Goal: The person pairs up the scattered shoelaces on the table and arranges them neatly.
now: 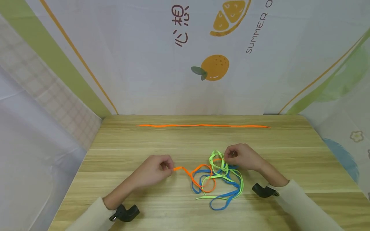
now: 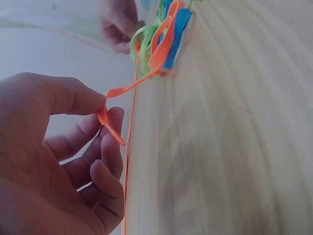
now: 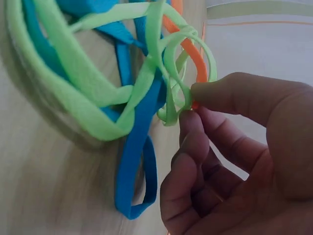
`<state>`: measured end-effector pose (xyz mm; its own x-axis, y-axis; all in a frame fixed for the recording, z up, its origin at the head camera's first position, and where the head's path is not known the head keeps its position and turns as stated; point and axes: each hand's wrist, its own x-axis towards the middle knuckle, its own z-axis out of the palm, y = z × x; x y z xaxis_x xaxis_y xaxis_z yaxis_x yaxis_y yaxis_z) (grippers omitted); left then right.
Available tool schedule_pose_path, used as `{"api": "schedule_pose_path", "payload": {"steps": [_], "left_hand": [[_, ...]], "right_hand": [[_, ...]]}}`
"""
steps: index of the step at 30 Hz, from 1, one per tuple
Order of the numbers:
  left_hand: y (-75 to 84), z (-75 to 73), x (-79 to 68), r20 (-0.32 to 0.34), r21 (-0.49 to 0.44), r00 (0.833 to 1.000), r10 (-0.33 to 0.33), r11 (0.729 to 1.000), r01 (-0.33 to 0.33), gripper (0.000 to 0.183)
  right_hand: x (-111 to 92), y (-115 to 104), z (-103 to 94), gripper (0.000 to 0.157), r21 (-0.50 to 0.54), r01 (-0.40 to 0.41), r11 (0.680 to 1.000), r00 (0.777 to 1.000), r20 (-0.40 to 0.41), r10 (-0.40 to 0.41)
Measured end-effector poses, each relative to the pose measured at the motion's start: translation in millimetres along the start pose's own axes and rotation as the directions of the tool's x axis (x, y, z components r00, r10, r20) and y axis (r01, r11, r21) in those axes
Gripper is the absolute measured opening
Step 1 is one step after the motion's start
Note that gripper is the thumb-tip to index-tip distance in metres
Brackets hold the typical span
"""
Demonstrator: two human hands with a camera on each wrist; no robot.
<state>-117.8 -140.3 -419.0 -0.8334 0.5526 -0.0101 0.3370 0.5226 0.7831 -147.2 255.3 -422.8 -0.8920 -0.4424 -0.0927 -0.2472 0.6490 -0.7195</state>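
Note:
A tangle of shoelaces lies on the wooden table: a light green shoelace (image 1: 242, 183), a blue shoelace (image 1: 222, 208) and an orange shoelace (image 1: 189, 174), looped through one another. My left hand (image 1: 154, 170), left of the tangle, pinches the orange lace near its tip (image 2: 115, 134) between thumb and index finger. From there the orange strand runs slack into the loops. At the tangle's upper right, my right hand (image 1: 242, 156) pinches green and orange strands between thumb and index finger. The right wrist view shows a blue loop (image 3: 124, 181) hanging beside that hand.
Another orange shoelace (image 1: 202, 125) lies straight along the table's far edge. Behind the wooden table (image 1: 173, 215) hangs a white printed cloth (image 1: 150, 64) with fruit drawings. Cloth also hangs at both sides. A black wrist camera (image 1: 127, 213) sits on each forearm.

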Motion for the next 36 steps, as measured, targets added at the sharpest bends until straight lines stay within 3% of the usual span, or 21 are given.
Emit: {"api": "schedule_pose_path", "payload": {"steps": [11, 20, 26, 28, 36], "left_hand": [[-11.7, -25.2, -4.3, -0.059, -0.054, 0.997, -0.059, 0.997, 0.056, 0.003], [-7.3, -41.6, -4.6, -0.161, -0.044, 0.985, -0.053, 0.998, 0.047, 0.005], [4.8, -41.1, -2.2, -0.202, -0.074, 0.979, -0.01, 0.997, -0.005, 0.008], [11.0, -39.3, -0.4, -0.203, -0.085, 0.979, 0.005, 0.996, -0.023, 0.009], [33.8, -30.5, 4.5, -0.178, -0.121, 0.982, 0.057, 0.99, -0.079, 0.011]], "right_hand": [[2, 4, 1.7, 0.009, -0.09, -0.014, 0.996, 1.0, -0.023, 0.012], [5, -2, 2.6, 0.009, -0.109, 0.011, 0.994, 0.998, -0.06, -0.018], [12, -23, 9.2, 0.005, -0.122, 0.117, 0.986, 0.985, -0.111, -0.131], [16, -31, 14.3, 0.002, -0.088, 0.164, 0.983, 0.981, -0.094, -0.172], [31, -64, 45.7, 0.024, 0.006, 0.324, 0.946, 0.946, 0.023, -0.324]]}}
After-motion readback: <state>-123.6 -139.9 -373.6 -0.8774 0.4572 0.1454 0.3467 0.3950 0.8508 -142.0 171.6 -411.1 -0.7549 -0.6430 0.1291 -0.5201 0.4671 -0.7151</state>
